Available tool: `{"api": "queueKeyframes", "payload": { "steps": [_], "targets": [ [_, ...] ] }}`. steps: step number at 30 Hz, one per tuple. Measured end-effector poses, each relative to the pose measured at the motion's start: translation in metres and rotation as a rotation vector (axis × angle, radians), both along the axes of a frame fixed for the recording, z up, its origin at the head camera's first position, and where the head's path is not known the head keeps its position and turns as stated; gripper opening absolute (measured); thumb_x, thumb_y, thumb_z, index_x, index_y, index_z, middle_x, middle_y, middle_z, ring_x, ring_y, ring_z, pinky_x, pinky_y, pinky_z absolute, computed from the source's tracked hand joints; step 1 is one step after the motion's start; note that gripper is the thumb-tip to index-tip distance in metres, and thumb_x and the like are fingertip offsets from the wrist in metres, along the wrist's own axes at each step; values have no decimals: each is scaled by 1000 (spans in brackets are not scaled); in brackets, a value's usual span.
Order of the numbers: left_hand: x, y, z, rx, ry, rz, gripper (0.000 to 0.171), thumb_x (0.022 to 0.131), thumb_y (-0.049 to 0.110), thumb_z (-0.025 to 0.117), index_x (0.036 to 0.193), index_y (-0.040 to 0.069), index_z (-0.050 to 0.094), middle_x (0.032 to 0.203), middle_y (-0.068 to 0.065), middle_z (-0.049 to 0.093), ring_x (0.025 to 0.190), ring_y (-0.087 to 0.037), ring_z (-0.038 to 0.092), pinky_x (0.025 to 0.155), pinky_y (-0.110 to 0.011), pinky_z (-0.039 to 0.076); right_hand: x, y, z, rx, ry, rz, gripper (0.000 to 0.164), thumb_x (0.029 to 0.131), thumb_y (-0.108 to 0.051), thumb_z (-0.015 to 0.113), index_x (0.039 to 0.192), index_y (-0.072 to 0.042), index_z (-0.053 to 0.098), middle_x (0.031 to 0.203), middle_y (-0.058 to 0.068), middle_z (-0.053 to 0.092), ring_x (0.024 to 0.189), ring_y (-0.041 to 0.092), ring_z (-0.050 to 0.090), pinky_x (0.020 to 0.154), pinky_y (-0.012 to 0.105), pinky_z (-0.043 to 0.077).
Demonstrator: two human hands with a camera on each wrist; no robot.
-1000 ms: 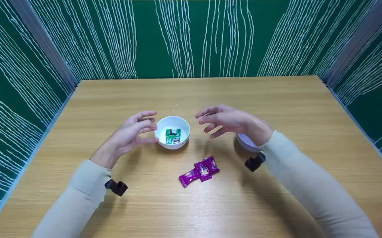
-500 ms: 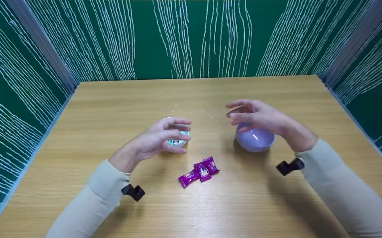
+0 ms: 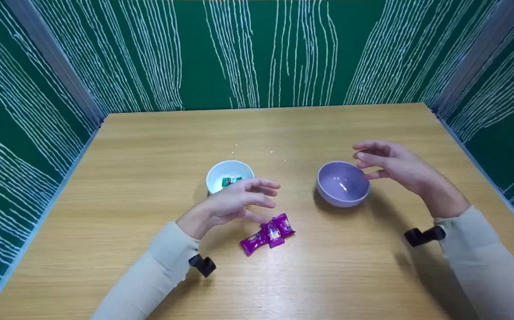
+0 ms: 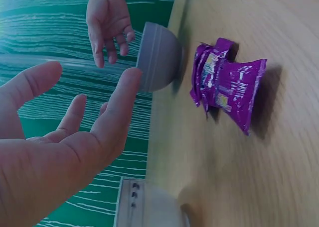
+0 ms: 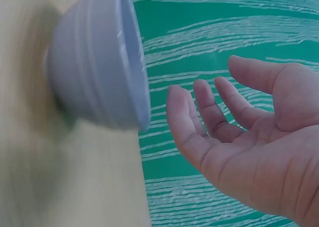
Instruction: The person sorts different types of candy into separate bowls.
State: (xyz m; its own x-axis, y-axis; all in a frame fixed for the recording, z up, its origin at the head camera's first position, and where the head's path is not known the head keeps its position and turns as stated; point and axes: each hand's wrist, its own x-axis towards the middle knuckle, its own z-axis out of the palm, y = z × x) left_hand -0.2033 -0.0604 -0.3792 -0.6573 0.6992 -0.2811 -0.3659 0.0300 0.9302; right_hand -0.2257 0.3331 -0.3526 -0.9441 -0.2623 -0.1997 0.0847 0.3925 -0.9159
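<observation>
My left hand (image 3: 239, 200) hovers with loosely spread fingers in front of the white bowl (image 3: 219, 174), hiding part of it. Green-wrapped candies (image 3: 230, 181) lie inside that bowl. Just beyond the left fingertips, several purple candy packets (image 3: 267, 234) lie overlapping on the table; the left wrist view shows one packet (image 4: 238, 87) lying askew against the others. At the right, the purple bowl (image 3: 343, 184) stands upright with nothing in it. My right hand (image 3: 395, 166) is held beside that bowl's right rim, fingers relaxed and holding nothing; the right wrist view shows a gap between fingertips and rim.
The wooden table (image 3: 159, 146) ends at green walls (image 3: 266, 53) with white streaks on the back and both sides. A few tiny pale crumbs (image 3: 271, 152) lie between and behind the bowls. Black wrist cameras (image 3: 202, 265) stick out from both sleeves.
My left hand has moved right and toward me, from the white bowl's left side to near the purple packets. My right hand has moved right, past the purple bowl. Bowls and packets stay put.
</observation>
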Motion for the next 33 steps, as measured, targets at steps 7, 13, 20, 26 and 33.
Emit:
{"api": "queueKeyframes", "payload": {
  "steps": [7, 13, 20, 26, 33],
  "targets": [
    [-4, 9, -14, -28, 1, -28, 55, 97, 8, 62, 148, 1, 43, 151, -23, 37, 134, -44, 44, 97, -53, 54, -6, 24, -24, 25, -48, -20, 62, 103, -42, 59, 150, -6, 39, 152, 15, 36, 131, 29, 42, 98, 38, 53],
    [-3, 15, -22, -86, -35, -20, 53, 97, 7, 63, 146, 2, 46, 148, -23, 42, 130, -42, 50, 99, -49, 53, -11, 29, -44, -94, -165, 25, 59, 105, -36, 57, 151, -8, 34, 151, 15, 34, 126, 30, 47, 98, 44, 54],
    [-3, 17, -24, -125, -101, 4, 48, 99, 8, 62, 144, 2, 48, 140, -23, 53, 122, -36, 59, 98, -47, 54, -18, 21, -51, -140, -231, 25, 66, 104, -40, 56, 155, -9, 30, 152, 14, 33, 131, 35, 39, 95, 48, 55],
    [-3, 18, -24, -172, -122, -27, 49, 100, 14, 64, 145, 4, 47, 136, -19, 58, 120, -35, 62, 93, -49, 57, -21, 16, -56, -162, -287, 34, 67, 104, -41, 56, 157, -11, 27, 157, 18, 25, 138, 40, 31, 97, 51, 53],
    [0, 21, -20, -191, -137, -46, 57, 98, 18, 68, 147, 1, 43, 142, -20, 52, 121, -39, 61, 90, -51, 58, -21, 12, -58, -223, -325, 46, 69, 106, -36, 54, 159, -8, 21, 157, 20, 21, 141, 37, 26, 98, 57, 51]
  ]
}}
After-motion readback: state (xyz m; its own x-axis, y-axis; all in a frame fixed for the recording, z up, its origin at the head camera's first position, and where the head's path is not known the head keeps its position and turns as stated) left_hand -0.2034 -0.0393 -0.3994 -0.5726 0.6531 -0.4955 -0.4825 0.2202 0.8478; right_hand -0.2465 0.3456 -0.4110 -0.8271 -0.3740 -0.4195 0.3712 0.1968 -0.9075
